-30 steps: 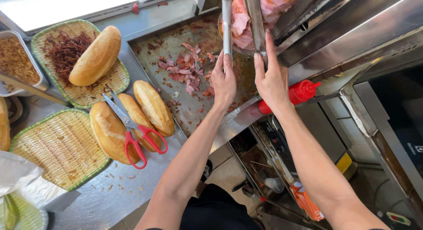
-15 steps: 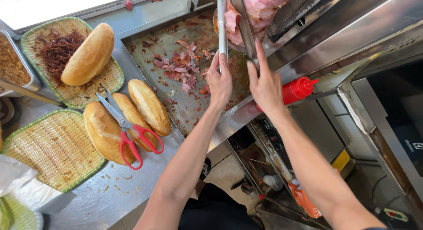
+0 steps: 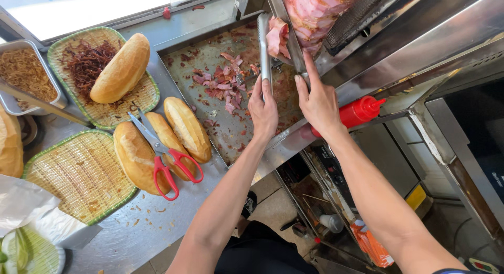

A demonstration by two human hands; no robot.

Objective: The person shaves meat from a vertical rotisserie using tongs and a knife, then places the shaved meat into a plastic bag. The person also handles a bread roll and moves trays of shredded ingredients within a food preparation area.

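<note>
Shifted since half a second ago: tongs and blade lower on the meat stack, a pink slice now hanging between them; view drifted slightly right.

Landmark: steel tray [image 3: 184,77].

Nearest, at the tray's front edge:
- Left hand [image 3: 263,110], fingers closed round the handle of metal tongs [image 3: 264,45]; tongs pointing up over the tray's far right corner, tips at the hanging slice.
- Right hand [image 3: 318,98], just right of the tray, closed on the handle of a long knife [image 3: 286,27], index finger laid along it; blade rising to the meat.
- Red squeeze bottle [image 3: 357,112], lying right of the tray, behind the right wrist.

On the tray: chopped pink meat pieces [image 3: 223,86], just left of the left hand.

Left of the tray:
- Three split bread rolls [image 3: 186,128], red-handled scissors [image 3: 160,150] laid across them.
- Woven basket [image 3: 79,174], bare, front left.
- Second woven basket [image 3: 131,98], farther back, with a whole roll [image 3: 121,68] and dark shredded strands [image 3: 86,64].

Farthest, above the tray's far right corner: meat stack [image 3: 312,8], pink and layered, with the loose slice [image 3: 276,36] beside both tools.
</note>
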